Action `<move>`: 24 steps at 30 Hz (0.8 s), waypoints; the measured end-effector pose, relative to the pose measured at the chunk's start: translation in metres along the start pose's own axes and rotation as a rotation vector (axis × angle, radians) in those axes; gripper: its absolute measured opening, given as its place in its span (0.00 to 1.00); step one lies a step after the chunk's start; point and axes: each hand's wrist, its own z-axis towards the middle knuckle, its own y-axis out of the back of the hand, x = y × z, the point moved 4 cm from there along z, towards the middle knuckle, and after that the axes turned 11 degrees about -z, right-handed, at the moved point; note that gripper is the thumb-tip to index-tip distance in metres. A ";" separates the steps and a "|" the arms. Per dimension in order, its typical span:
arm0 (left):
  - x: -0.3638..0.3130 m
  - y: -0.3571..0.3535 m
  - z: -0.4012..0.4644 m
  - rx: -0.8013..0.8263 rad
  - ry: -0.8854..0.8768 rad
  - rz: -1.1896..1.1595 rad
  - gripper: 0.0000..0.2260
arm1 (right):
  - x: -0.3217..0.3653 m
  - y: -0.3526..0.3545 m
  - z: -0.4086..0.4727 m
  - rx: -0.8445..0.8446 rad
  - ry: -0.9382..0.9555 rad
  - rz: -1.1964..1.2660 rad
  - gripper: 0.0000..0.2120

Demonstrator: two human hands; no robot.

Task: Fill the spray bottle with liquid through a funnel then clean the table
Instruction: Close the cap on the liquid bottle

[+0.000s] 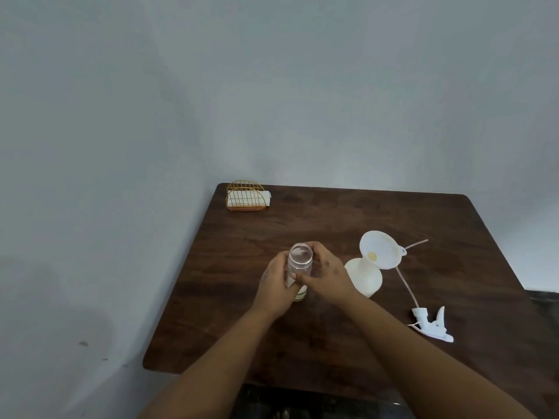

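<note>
Both the left hand (pixel 273 285) and right hand (pixel 325 275) grip the open clear jar (pixel 299 263) between them; just right of the right hand stands the funnel (pixel 379 249) in the white spray bottle (pixel 364 278), likely to topple if bumped

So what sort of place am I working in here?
Probably a home or small eatery dining corner, though that is a guess. A dark wooden table is pushed against a plain pale wall, and a gold wire napkin holder stands at its far left corner. Nothing like lab or workshop gear shows.
</note>
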 end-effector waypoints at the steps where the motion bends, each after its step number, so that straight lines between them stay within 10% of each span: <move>1: 0.001 0.000 0.001 -0.002 -0.001 0.010 0.19 | -0.001 -0.001 0.001 0.014 0.008 -0.014 0.25; 8: 0.001 0.005 0.002 -0.059 0.007 0.089 0.28 | -0.010 0.012 0.002 0.043 -0.028 -0.041 0.29; 19: 0.022 -0.063 -0.081 -0.209 0.325 0.072 0.40 | -0.058 0.044 -0.086 -0.213 -0.102 -0.265 0.05; 24: 0.004 -0.111 -0.097 -0.039 0.242 0.079 0.37 | -0.119 0.064 -0.137 -0.025 -0.344 -0.701 0.19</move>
